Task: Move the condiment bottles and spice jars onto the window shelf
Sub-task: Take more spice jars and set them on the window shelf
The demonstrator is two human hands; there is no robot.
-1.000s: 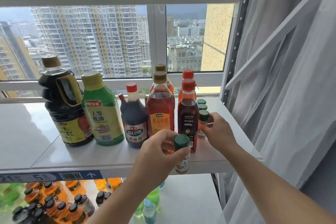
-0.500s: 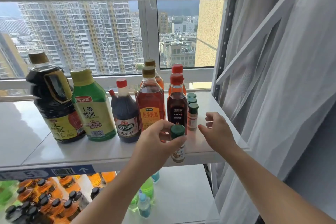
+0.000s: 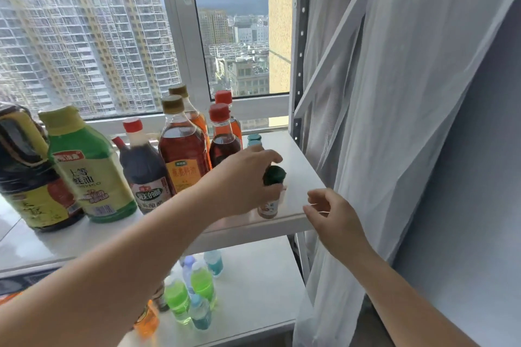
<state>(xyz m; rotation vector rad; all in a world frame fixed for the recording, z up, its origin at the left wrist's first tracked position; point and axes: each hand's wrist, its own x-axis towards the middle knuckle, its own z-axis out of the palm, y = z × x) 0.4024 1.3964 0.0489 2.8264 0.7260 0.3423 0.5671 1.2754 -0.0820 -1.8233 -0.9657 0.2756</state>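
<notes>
Head view shows the left hand (image 3: 242, 180) gripping a green-capped spice jar (image 3: 271, 197) at the front edge of the window shelf (image 3: 301, 158), the right hand (image 3: 337, 220) loose and empty at its 3 o'clock, so I think it is being set down and next needs a gentle push toward the other jars (image 3: 255, 138) at 12 o'clock.

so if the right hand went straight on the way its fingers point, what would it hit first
Probably the green-capped spice jar, which the left hand grips at the front edge of the shelf. The right hand points left at it, though depth is unclear.
</notes>
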